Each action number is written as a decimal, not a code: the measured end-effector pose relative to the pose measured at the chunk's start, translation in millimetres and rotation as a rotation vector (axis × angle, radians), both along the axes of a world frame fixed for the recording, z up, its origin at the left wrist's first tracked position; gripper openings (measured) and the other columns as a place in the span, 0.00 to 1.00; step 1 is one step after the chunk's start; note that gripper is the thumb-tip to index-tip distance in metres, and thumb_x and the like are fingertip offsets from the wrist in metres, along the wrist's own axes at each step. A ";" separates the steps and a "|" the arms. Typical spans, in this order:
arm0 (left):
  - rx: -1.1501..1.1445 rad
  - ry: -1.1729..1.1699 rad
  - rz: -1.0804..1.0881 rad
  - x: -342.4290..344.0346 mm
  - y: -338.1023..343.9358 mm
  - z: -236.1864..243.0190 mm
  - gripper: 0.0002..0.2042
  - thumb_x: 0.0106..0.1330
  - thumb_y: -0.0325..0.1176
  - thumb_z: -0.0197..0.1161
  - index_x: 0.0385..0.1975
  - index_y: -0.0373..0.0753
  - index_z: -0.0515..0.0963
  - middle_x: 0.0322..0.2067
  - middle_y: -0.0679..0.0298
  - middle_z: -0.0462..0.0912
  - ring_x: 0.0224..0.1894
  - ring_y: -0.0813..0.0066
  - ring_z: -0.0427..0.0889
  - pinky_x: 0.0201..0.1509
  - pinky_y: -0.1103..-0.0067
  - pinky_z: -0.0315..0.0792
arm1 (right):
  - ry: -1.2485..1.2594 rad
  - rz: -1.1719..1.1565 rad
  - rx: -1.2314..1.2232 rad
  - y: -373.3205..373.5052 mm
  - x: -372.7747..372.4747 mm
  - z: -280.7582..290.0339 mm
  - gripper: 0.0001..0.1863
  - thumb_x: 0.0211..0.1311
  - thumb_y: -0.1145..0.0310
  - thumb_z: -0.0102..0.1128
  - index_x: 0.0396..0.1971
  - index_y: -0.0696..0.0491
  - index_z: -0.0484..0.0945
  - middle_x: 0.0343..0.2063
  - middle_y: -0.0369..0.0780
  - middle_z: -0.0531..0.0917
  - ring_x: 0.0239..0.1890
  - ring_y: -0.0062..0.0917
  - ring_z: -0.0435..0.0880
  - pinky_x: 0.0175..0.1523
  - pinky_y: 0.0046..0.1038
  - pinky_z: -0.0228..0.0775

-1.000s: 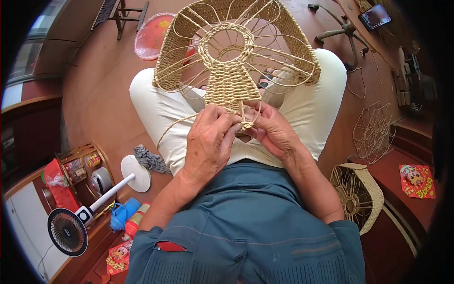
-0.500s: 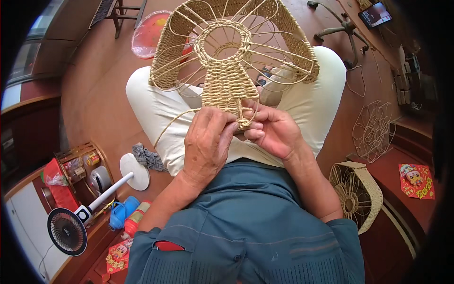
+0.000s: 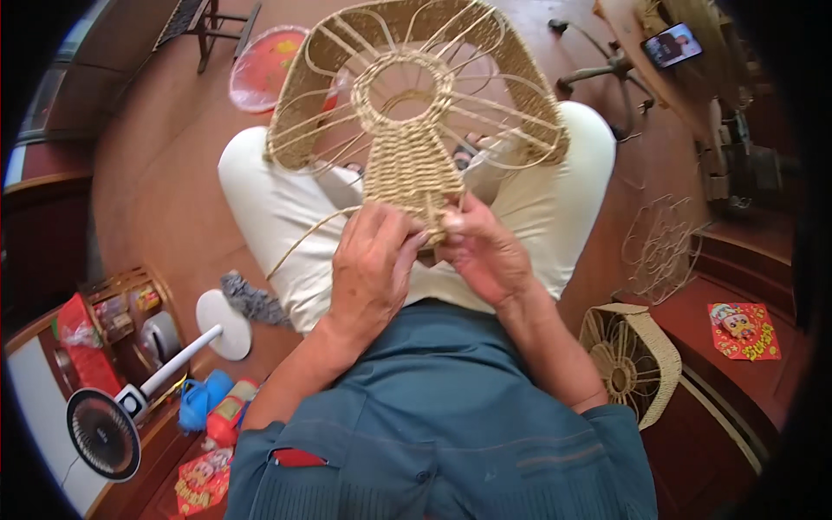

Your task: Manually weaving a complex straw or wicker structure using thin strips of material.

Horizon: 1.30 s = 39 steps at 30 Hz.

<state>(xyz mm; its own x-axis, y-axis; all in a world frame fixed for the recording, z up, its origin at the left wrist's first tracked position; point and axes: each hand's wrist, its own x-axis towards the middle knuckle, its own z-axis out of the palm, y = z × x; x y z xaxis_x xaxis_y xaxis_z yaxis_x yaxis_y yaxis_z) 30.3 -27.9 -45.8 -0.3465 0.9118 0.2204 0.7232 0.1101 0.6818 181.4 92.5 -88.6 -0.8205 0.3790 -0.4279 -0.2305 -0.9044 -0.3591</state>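
An unfinished basket (image 3: 407,169) of twisted straw cord on a wire frame rests across my thighs. Its round woven ring and narrow woven panel face me, with bare wire loops fanning out to a curved woven wall. At the panel's near edge, my left hand (image 3: 371,267) is closed, thumb and fingers pinching the weave. Against the panel's lower right corner, my right hand (image 3: 490,258) pinches the straw cord there; the fingertips partly hide it. From beside my left hand a loose cord end (image 3: 299,245) trails left over my leg.
A white fan (image 3: 104,433), a blue jug (image 3: 204,400) and a grey cloth (image 3: 253,299) lie to the left. On the right are a second woven basket (image 3: 631,360), a bare wire frame (image 3: 663,251) and a phone (image 3: 672,45). A red-rimmed basin (image 3: 270,69) sits beyond my knees.
My right hand has turned inward, its fingers closing over the panel's corner where a strand loop stood up before. My left hand keeps its pinch. The whole view has shifted slightly.
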 end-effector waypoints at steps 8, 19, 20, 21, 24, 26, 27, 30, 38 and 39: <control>0.041 -0.032 -0.018 0.0 1.8 5.6 0.07 0.63 0.17 0.72 0.38 0.32 0.81 0.36 0.54 0.78 0.38 0.53 0.81 0.42 0.65 0.75 | -0.776 -0.124 1.140 -5.0 -7.6 34.1 0.23 0.62 0.73 0.73 0.53 0.55 0.71 0.28 0.35 0.79 0.27 0.18 0.78 0.35 0.25 0.75; 0.055 -0.014 -0.020 -2.0 -1.1 2.0 0.07 0.63 0.17 0.72 0.37 0.30 0.80 0.36 0.54 0.78 0.37 0.54 0.80 0.42 0.64 0.75 | -0.891 -0.100 1.782 -20.7 -12.3 47.4 0.10 0.61 0.76 0.66 0.42 0.56 0.80 0.35 0.46 0.78 0.34 0.45 0.84 0.40 0.44 0.80; 0.058 -0.016 -0.021 -2.4 -0.5 2.4 0.07 0.63 0.17 0.72 0.37 0.30 0.80 0.36 0.54 0.78 0.37 0.54 0.80 0.42 0.64 0.75 | -0.904 -0.024 1.810 -20.9 -12.0 47.7 0.09 0.62 0.74 0.66 0.41 0.57 0.79 0.36 0.47 0.77 0.36 0.46 0.85 0.41 0.45 0.80; 0.054 -0.025 -0.023 -2.4 -0.2 3.1 0.07 0.63 0.17 0.71 0.37 0.30 0.80 0.36 0.54 0.78 0.37 0.54 0.80 0.42 0.64 0.75 | -0.907 -0.024 1.813 -21.0 -11.6 47.3 0.09 0.62 0.74 0.66 0.41 0.57 0.79 0.36 0.47 0.77 0.36 0.46 0.85 0.41 0.45 0.80; 0.063 -0.046 -0.009 -2.2 1.3 3.2 0.07 0.63 0.17 0.71 0.37 0.31 0.80 0.35 0.54 0.78 0.38 0.53 0.80 0.43 0.64 0.75 | -0.868 -0.026 1.820 -19.9 -7.4 40.1 0.08 0.63 0.75 0.65 0.40 0.57 0.80 0.36 0.48 0.77 0.37 0.47 0.84 0.42 0.45 0.80; 0.052 -0.059 0.018 -1.7 0.9 1.9 0.07 0.63 0.18 0.71 0.38 0.31 0.81 0.35 0.54 0.78 0.38 0.53 0.80 0.43 0.64 0.75 | -0.727 -0.160 1.765 -21.6 -2.2 31.6 0.06 0.67 0.74 0.65 0.42 0.57 0.81 0.35 0.46 0.78 0.36 0.40 0.84 0.42 0.39 0.79; 0.079 -0.047 -0.004 -2.8 1.3 0.8 0.07 0.63 0.18 0.72 0.38 0.32 0.81 0.35 0.54 0.79 0.38 0.53 0.81 0.44 0.64 0.75 | -0.667 -0.157 1.615 -18.6 0.5 26.3 0.05 0.69 0.75 0.64 0.42 0.56 0.81 0.37 0.44 0.79 0.37 0.36 0.84 0.42 0.35 0.78; 0.084 -0.048 -0.027 -4.5 -1.6 0.2 0.07 0.64 0.19 0.72 0.39 0.33 0.82 0.36 0.54 0.80 0.39 0.54 0.81 0.44 0.64 0.76 | -0.410 -0.088 0.395 -20.4 10.7 17.1 0.03 0.73 0.74 0.61 0.43 0.53 0.81 0.41 0.36 0.82 0.41 0.27 0.83 0.49 0.29 0.74; 0.062 -0.072 0.018 -2.8 0.8 3.1 0.06 0.65 0.21 0.73 0.39 0.34 0.83 0.37 0.56 0.80 0.41 0.54 0.83 0.45 0.64 0.76 | 0.104 -0.292 -0.071 1.4 39.6 23.9 0.12 0.66 0.70 0.66 0.48 0.54 0.79 0.32 0.32 0.80 0.51 0.31 0.81 0.72 0.42 0.67; 0.062 -0.068 0.013 -2.8 0.8 3.4 0.06 0.65 0.21 0.73 0.39 0.34 0.83 0.37 0.56 0.80 0.41 0.54 0.83 0.45 0.64 0.76 | 0.088 -0.309 -0.086 10.8 47.3 25.7 0.16 0.65 0.73 0.64 0.53 0.55 0.77 0.29 0.32 0.76 0.44 0.27 0.81 0.71 0.41 0.70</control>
<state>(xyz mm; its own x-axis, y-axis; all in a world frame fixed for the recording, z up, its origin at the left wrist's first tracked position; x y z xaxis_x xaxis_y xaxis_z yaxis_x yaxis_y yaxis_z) 27.5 -27.0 -42.4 -0.3740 0.8925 0.2521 0.6742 0.0749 0.7348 228.7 103.3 -62.9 -0.7075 0.5815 -0.4016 -0.5253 -0.8129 -0.2514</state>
